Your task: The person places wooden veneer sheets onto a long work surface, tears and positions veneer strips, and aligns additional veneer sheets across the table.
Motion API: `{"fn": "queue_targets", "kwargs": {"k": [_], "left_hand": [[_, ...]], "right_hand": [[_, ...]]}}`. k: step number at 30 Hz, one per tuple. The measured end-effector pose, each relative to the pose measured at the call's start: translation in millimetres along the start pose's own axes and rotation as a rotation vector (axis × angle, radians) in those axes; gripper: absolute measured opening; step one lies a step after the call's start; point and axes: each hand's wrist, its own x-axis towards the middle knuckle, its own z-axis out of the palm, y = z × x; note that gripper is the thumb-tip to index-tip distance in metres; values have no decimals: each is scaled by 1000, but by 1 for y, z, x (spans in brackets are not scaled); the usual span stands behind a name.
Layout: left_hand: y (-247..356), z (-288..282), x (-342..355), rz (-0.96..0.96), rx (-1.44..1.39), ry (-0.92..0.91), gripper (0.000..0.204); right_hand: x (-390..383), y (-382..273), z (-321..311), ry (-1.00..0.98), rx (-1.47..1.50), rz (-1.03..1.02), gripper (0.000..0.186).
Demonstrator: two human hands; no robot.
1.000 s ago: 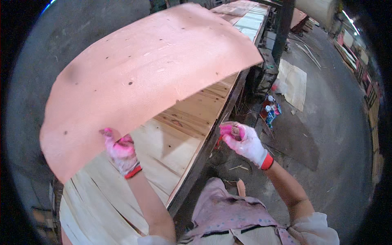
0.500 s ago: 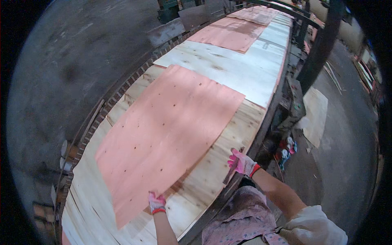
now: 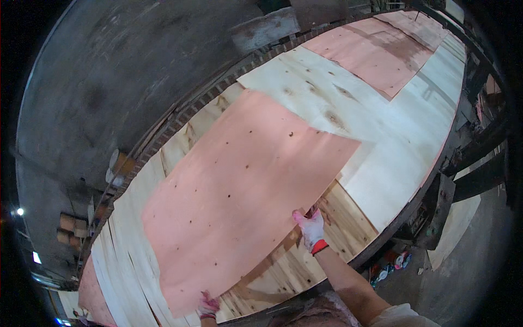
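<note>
A large pink veneer sheet [image 3: 229, 196] with small dark knots lies slanting over pale wood veneer sheets [image 3: 128, 256], its near edge slightly raised. My left hand [image 3: 208, 306], in a pink and white glove, is closed on the sheet's near left corner. Further right, my right hand [image 3: 310, 228], gloved the same way with a red cuff, is closed at the sheet's near edge. A bit of a dark brown strip [image 3: 312, 210] shows at its fingers; most of that strip is hidden.
More pink sheets [image 3: 376, 54] lie on white veneer [image 3: 338, 103] further along the long bench. A dark metal frame [image 3: 479, 174] stands at the right. On the floor are a loose pale sheet [image 3: 457, 229] and colourful litter [image 3: 389, 267]. Toothed edging [image 3: 207, 95] runs along the far side.
My right hand has moved from the bench's near edge to the pink sheet's edge. My left hand still grips the sheet's corner. The view has swung, shifting the scene.
</note>
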Motion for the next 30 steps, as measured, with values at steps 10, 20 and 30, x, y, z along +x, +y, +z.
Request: {"fn": "queue_targets", "kwargs": {"k": [10,20,30], "left_hand": [[-196,30,-20,-140,216,153,42],[-130,450,74,4,-123,-389,17],[-112,511,93,-117,-87,-702,21]], "right_hand": [[36,-184,-8,-294,-78,81,24],[347,-167,-102,-16,287,-252,28],[469,-71,-189,331,220,-28,24]]}}
